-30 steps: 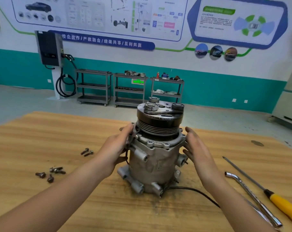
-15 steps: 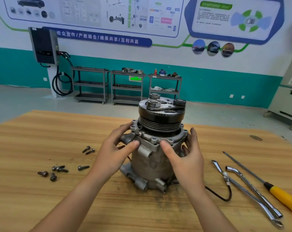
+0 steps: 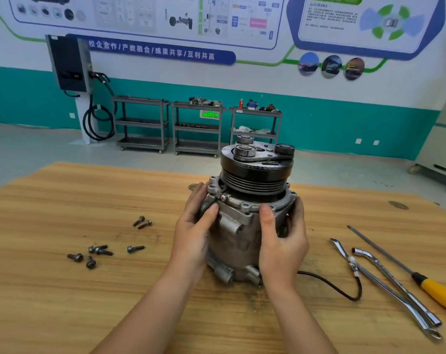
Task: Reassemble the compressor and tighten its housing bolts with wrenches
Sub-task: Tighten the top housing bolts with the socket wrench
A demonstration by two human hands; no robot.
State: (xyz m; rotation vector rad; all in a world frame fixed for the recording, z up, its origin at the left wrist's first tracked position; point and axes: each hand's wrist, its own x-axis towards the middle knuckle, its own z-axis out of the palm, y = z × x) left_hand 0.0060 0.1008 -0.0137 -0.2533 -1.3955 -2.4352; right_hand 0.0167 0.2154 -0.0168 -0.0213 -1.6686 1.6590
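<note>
- Wooden surface (image 3: pixel 89 290) carries the whole job. The compressor (image 3: pixel 242 241) stands upright near its middle with the black pulley (image 3: pixel 255 172) on top, so the flange (image 3: pixel 245 206) and its ring of bolt holes face up toward you.
- Your left hand (image 3: pixel 191 236) grasps the housing from the left. The thumb lies on the flange edge and the fingers (image 3: pixel 199 192) curl round the far side.
- Your right hand (image 3: pixel 283 246) mirrors it on the right, with the thumb pressed to the flange lip and the fingers (image 3: pixel 297 215) wrapped behind the body.
- This two-sided hold seems meant to steady the body while you seat or turn the flange until its holes line up.
- The holes you can see look empty, so the bolting step appears not yet begun.
- The loose bolts (image 3: pixel 96 251) lie scattered on the left, well apart from the compressor but within your left hand's reach. They are probably parked there so they cannot roll under the work.
- The chrome wrenches (image 3: pixel 398 284) and a yellow-handled screwdriver (image 3: pixel 434 290) lie side by side on the right, untouched, handy for your right hand once the bolts are started.
- A black cable (image 3: pixel 344 293) trails from the compressor's base toward the wrenches; it could snag if you turn the body.
</note>
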